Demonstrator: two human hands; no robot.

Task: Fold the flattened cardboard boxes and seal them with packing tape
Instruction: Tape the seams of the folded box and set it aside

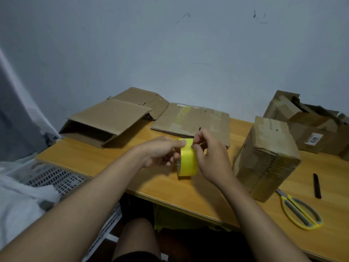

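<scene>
The roll of yellow tape stood on its edge on the wooden table, close to the table's front edge, and both hands were on it. The left hand held the roll from the left, with its thumb lying on top of the roll and its other fingers curled around the side. The right hand was on the right side of the roll, and its thumb and first finger were pinched together at the top of the roll, at the tape's end. Just behind the tape, a flat cardboard box lay on the table. Behind the tape and to its left sat a folded-up box lying on its side, with its open end facing the front. Another piece of cardboard lay behind that box, by the wall. To the right of the tape stood a thick stack of flat boxes, leaning a little. Farther right and back from the tape was a torn-open carton with a white label on it. To the right of the tape, past the stack, yellow scissors lay on the table, and a thin black strip lay just behind them.
</scene>
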